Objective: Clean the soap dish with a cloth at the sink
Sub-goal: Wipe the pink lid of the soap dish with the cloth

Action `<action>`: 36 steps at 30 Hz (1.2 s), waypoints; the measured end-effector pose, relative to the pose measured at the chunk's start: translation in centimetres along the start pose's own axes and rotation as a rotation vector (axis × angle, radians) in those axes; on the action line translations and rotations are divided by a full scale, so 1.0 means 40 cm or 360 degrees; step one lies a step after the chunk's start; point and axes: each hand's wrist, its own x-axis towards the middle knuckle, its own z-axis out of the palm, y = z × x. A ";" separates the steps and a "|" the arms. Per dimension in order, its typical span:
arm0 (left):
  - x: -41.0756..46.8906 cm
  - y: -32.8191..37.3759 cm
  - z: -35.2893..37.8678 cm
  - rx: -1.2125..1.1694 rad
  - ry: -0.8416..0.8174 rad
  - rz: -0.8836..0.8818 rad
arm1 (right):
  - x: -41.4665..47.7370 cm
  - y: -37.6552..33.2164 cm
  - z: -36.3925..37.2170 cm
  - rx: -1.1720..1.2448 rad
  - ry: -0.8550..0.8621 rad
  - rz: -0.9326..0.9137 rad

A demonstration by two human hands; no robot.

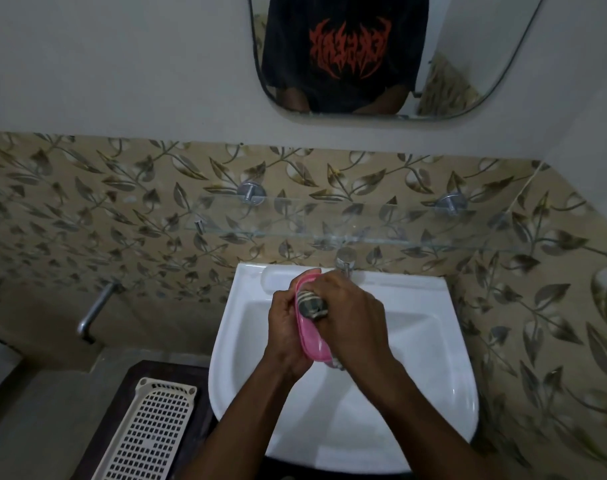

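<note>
A pink soap dish [312, 341] is held on edge over the white sink [433, 393]. My left hand [286, 327] grips the dish from its left side. My right hand [350, 317] holds a bunched striped cloth [312, 304] and presses it into the upper part of the dish. A bit of the cloth shows below the dish near my right wrist. Most of the dish's inside is hidden by the cloth and my fingers.
A chrome tap [345, 259] stands at the sink's back rim, under a glass shelf [295, 230]. A beige perforated basket [149, 434] lies at lower left on a dark stand. A metal wall tap [94, 310] sticks out at left. A mirror [451, 64] hangs above.
</note>
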 end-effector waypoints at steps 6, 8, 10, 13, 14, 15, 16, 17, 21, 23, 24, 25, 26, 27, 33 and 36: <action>0.018 0.018 -0.027 -0.0081 0.0016 -0.0068 | -0.077 0.018 0.007 -0.0121 -0.0183 -0.0090; 0.016 0.011 -0.027 -0.0023 0.0066 -0.0046 | -0.057 0.033 0.001 -0.0078 -0.0077 0.0040; 0.018 0.006 -0.030 0.0008 0.0101 -0.0025 | -0.028 0.034 -0.001 -0.0101 -0.0020 0.0130; 0.026 0.017 -0.029 0.0029 0.0120 -0.0029 | -0.022 0.009 0.013 -0.0112 -0.0074 0.0068; 0.026 0.023 -0.029 0.0016 0.0105 -0.0036 | -0.032 0.004 0.020 -0.0129 -0.0102 0.0027; 0.028 0.028 -0.030 -0.0004 0.0088 -0.0054 | -0.045 0.002 0.024 -0.0148 -0.0155 -0.0022; 0.033 0.031 -0.037 -0.0019 0.0067 -0.0077 | -0.060 0.002 0.025 -0.0163 -0.0223 -0.0071; 0.037 0.031 -0.042 -0.0036 0.0051 -0.0090 | -0.076 0.004 0.024 -0.0176 -0.0307 -0.0126; 0.042 0.019 -0.058 -0.0033 0.0136 -0.0104 | -0.079 0.032 -0.008 -0.0238 -0.0334 -0.0191; 0.030 0.018 -0.039 0.0030 0.0120 -0.0088 | -0.044 0.037 -0.014 -0.0215 -0.0225 -0.0093; 0.035 0.021 -0.036 0.0084 0.0145 -0.0073 | -0.030 0.034 -0.012 -0.0199 -0.0180 -0.0050; 0.038 0.028 -0.031 0.0093 0.0171 -0.0056 | -0.024 0.029 -0.008 -0.0195 -0.0156 -0.0031; 0.037 0.038 -0.024 0.0077 0.0165 -0.0040 | -0.026 0.021 -0.002 -0.0191 -0.0163 -0.0040; 0.033 0.048 -0.013 0.0053 0.0144 -0.0038 | -0.037 0.012 0.001 -0.0174 -0.0190 -0.0063; 0.043 0.042 -0.017 0.0001 0.0138 -0.0042 | -0.076 0.045 -0.028 -0.0104 -0.0256 0.0046; 0.038 0.037 -0.008 0.0046 0.0176 -0.0022 | -0.054 0.050 -0.035 -0.0184 -0.0169 0.0115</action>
